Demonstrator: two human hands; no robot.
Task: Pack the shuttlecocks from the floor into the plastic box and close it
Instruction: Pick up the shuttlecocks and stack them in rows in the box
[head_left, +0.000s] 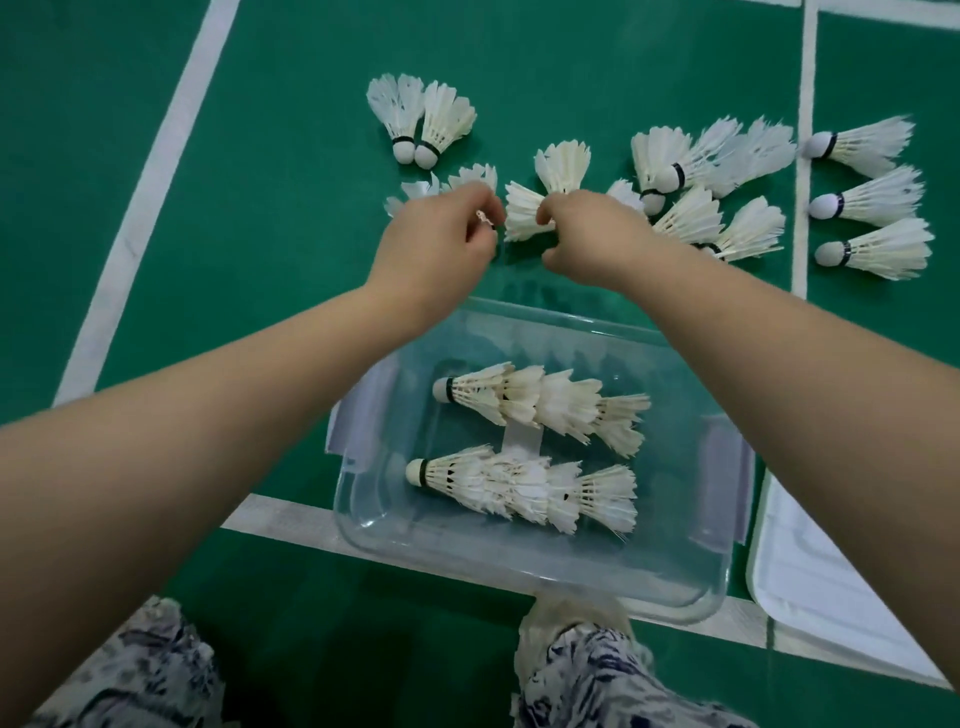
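A clear plastic box (524, 569) stands open on the green floor in front of me. Inside lie two nested rows of white shuttlecocks, an upper row (540, 405) and a lower row (524, 486). Beyond the box, several loose shuttlecocks (685, 161) are scattered on the floor. My right hand (592, 239) is closed around a shuttlecock (524, 218) whose feathers point left. My left hand (441, 241) pinches a shuttlecock whose feathers (470, 176) stick out above my fingers; its cork is hidden.
The box's white lid (810, 571) lies on the floor to the right. White court lines (150, 176) cross the green floor. My knees in patterned trousers (597, 670) are at the bottom edge, close to the box.
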